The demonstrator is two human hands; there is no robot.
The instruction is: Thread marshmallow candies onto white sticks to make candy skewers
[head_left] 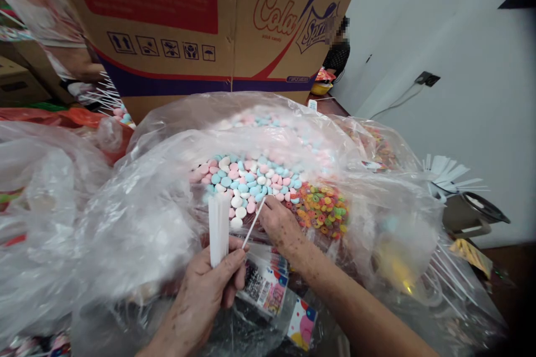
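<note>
My left hand (pixel 213 279) is closed around an upright bundle of flat white strips (pixel 219 228). A thin white stick (pixel 253 223) slants up and right from its thumb and fingers. Over the candies, my right hand (pixel 280 226) has its fingers drawn together at the stick's upper end; whatever they pinch is hidden. Pink, blue and white round candies (pixel 247 181) lie heaped just beyond both hands. Small coloured ring gummies (pixel 322 206) are piled right of my right hand. Printed plastic packets (pixel 266 287) lie beneath my hands.
A large cardboard box (pixel 167 17) stands behind the candies. Clear plastic sheeting (pixel 159 195) surrounds the heaps. At the right is a metal pitcher (pixel 464 215) beside fanned white strips (pixel 450 173). Another person (pixel 339 53) is partly visible behind the box; a co-worker's arm (pixel 73 61) shows at left.
</note>
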